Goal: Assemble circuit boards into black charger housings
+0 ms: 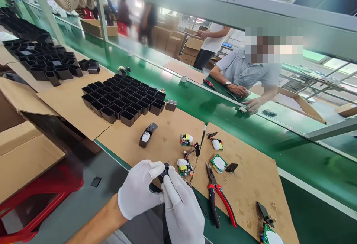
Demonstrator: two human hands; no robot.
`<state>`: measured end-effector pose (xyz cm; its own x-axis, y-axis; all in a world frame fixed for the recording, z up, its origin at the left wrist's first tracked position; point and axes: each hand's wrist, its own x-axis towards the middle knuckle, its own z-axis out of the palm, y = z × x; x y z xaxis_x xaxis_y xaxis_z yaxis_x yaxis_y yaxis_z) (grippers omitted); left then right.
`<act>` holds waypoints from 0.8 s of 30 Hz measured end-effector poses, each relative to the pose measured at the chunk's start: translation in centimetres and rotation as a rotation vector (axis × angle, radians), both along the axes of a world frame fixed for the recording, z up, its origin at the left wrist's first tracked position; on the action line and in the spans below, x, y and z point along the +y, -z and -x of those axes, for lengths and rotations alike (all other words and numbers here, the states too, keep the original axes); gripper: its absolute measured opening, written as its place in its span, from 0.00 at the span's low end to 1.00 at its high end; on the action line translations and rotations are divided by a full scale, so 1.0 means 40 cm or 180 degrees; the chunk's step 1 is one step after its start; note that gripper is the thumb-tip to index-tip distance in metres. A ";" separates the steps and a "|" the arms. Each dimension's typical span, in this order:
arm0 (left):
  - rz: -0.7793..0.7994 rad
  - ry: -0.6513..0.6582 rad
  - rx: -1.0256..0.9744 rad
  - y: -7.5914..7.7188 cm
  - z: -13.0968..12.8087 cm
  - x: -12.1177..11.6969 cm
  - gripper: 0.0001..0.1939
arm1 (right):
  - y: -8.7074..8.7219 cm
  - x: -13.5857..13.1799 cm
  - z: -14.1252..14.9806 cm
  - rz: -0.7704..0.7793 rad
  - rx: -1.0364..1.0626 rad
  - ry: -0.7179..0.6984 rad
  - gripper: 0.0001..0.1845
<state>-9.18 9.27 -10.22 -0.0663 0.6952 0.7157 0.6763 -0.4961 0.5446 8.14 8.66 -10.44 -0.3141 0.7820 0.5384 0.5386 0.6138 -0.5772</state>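
Observation:
Both my hands wear white gloves and meet at the bottom centre. My left hand [138, 190] and my right hand [181, 208] are closed together on a small black plastic housing [164, 172], pinched between the fingertips. Only its top shows; the rest is hidden by the gloves. Just beyond the hands lie small circuit boards [184, 166] with white and yellow parts, on a cardboard sheet [167, 132]. A single black housing [147, 135] with a white part inside lies further out on that sheet.
Red-handled pliers [216, 195] lie to the right on a second cardboard sheet [251, 184]. Several open black housings [122, 99] stand in rows at left centre, with more [41, 60] behind. A green conveyor belt [251, 129] crosses behind; a person's hands [245, 95] work on its far side. A red stool [36, 203] stands at lower left.

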 end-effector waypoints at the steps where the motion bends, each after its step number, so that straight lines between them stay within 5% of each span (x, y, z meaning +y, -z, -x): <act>1: 0.0000 -0.0005 0.0019 0.008 -0.001 -0.001 0.27 | 0.004 -0.001 0.002 -0.0020 0.0006 0.0026 0.30; 9: 0.0119 -0.0113 -0.0087 0.041 -0.012 0.007 0.20 | 0.016 0.010 0.049 0.0075 0.0384 0.0325 0.20; 15: 0.0872 -0.0184 -0.0835 -0.011 -0.030 -0.055 0.39 | -0.025 -0.016 0.056 0.0448 0.1231 0.0964 0.05; 19: 0.1101 0.0053 -0.1603 -0.046 -0.070 -0.106 0.31 | -0.019 -0.050 0.054 0.0817 0.1610 0.1138 0.15; 24: 0.0838 0.0111 -0.1602 -0.105 -0.101 -0.116 0.27 | 0.037 -0.110 0.037 0.1041 0.1751 0.0809 0.29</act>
